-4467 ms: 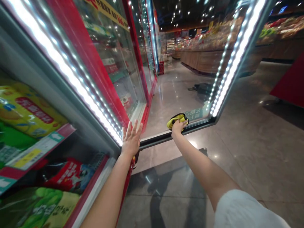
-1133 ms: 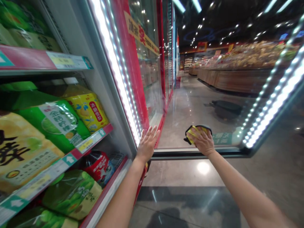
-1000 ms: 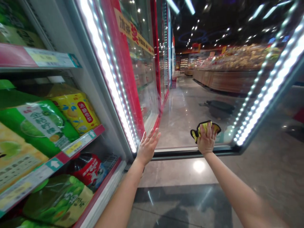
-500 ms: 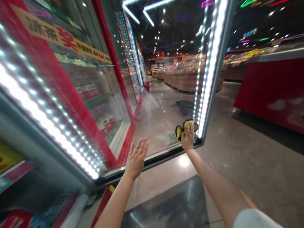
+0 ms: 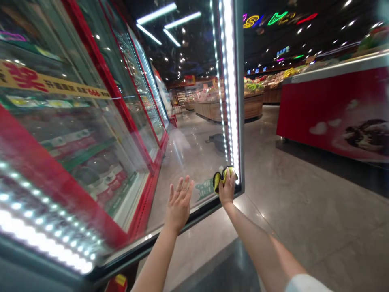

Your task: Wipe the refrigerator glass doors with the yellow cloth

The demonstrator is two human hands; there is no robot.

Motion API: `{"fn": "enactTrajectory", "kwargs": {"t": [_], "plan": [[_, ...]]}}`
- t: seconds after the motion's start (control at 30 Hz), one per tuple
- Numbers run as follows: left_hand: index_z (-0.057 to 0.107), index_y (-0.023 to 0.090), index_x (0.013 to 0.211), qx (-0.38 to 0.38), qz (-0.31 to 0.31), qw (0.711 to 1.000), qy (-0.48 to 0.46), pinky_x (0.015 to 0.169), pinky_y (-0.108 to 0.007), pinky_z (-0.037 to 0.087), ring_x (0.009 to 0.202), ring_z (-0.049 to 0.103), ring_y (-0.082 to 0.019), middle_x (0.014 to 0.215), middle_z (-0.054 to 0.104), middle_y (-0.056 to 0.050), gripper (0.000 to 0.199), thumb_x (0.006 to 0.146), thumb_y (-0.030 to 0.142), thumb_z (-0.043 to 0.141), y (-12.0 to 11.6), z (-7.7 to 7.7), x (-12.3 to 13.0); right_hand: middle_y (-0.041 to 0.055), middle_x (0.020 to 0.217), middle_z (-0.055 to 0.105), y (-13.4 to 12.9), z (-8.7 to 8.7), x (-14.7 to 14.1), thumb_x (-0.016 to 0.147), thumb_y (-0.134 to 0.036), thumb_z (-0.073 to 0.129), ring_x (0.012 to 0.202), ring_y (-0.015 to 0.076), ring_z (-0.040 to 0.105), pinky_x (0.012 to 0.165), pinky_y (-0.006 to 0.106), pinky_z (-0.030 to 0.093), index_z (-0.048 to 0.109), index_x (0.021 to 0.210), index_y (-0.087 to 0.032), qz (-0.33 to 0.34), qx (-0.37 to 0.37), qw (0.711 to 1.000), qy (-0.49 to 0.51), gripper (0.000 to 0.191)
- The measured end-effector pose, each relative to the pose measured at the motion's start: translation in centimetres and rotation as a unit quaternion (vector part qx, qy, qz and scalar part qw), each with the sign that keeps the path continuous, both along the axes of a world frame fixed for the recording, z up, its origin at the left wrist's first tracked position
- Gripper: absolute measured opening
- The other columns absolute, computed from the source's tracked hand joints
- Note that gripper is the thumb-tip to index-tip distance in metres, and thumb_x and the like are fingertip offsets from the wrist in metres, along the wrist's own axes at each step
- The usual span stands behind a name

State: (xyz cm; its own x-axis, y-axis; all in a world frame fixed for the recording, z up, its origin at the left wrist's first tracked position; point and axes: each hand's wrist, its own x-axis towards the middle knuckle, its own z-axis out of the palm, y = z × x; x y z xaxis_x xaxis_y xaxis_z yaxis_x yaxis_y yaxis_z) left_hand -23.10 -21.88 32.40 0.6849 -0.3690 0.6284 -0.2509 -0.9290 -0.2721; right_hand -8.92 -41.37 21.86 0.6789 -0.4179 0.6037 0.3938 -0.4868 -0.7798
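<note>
A glass door (image 5: 194, 146) with bright LED strips along its sides stands swung out in front of me. With its fingers bent over a yellow cloth with dark edging (image 5: 216, 181), my right hand (image 5: 227, 190) presses it to the lower right corner of the glass. My left hand (image 5: 179, 207) is open, fingers spread, at the glass just above the dark bottom frame (image 5: 200, 213); whether the palm touches cannot be told. A green-white sticker (image 5: 204, 190) shows on the pane between the two hands.
Red-framed glass cabinets (image 5: 141, 207) with stocked shelves line the left. At right stands a red freezer chest (image 5: 322, 109). Wooden produce stands (image 5: 209, 111) are farther back on the shiny tiled floor (image 5: 304, 207). A red and yellow package (image 5: 120, 282) sits low at left.
The view has turned right, so the door and cabinets appear farther left. My right hand and the cloth remain at the lower right corner; my left hand stays open by the glass.
</note>
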Motion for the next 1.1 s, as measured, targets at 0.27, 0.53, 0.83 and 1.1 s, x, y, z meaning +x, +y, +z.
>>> {"fn": "enactTrajectory", "kwargs": {"t": [0.27,0.53,0.83,1.1], "plan": [[0.043,0.02,0.156,-0.016,0.003,1.0,-0.005,0.131,-0.046,0.003,0.158,0.008,-0.02,0.166,0.031,-0.006,0.069,0.089,0.004,0.045,-2.0,-0.5,-0.1,0.0126,0.167,0.031,3.0,5.4,1.7,0.095,-0.023,0.036,0.157,0.0288,0.019,0.122,0.06,0.027,0.032,0.16,-0.024,-0.012,0.014,0.999,-0.038,0.065],[0.039,0.021,0.158,-0.034,0.023,0.999,-0.003,0.131,-0.05,0.004,0.158,0.009,-0.02,0.165,0.033,-0.007,0.07,0.09,0.004,0.044,-0.1,-0.4,-0.6,0.0242,0.158,0.041,2.2,1.1,-1.2,0.092,-0.021,0.035,0.15,0.0341,0.033,0.115,0.065,0.035,0.035,0.157,-0.014,-0.057,0.067,0.996,0.009,0.066],[0.034,0.022,0.16,-0.021,0.037,0.999,0.0,0.13,-0.052,0.003,0.158,0.006,-0.02,0.166,0.031,-0.005,0.073,0.09,0.002,0.042,1.6,0.2,-1.5,0.004,0.165,0.039,5.3,10.3,-2.4,0.09,-0.02,0.049,0.156,0.0259,0.023,0.123,0.051,0.027,0.039,0.158,-0.032,0.051,-0.17,0.978,-0.106,0.069],[0.03,0.023,0.161,-0.029,0.048,0.998,-0.014,0.131,-0.052,0.006,0.158,0.005,-0.02,0.167,0.027,-0.005,0.077,0.088,0.001,0.042,3.1,0.9,-1.9,0.0139,0.166,0.034,1.8,7.8,-0.7,0.092,-0.017,0.038,0.155,0.0282,0.025,0.121,0.056,0.031,0.036,0.159,-0.019,-0.042,-0.037,0.997,-0.06,0.067]]}}
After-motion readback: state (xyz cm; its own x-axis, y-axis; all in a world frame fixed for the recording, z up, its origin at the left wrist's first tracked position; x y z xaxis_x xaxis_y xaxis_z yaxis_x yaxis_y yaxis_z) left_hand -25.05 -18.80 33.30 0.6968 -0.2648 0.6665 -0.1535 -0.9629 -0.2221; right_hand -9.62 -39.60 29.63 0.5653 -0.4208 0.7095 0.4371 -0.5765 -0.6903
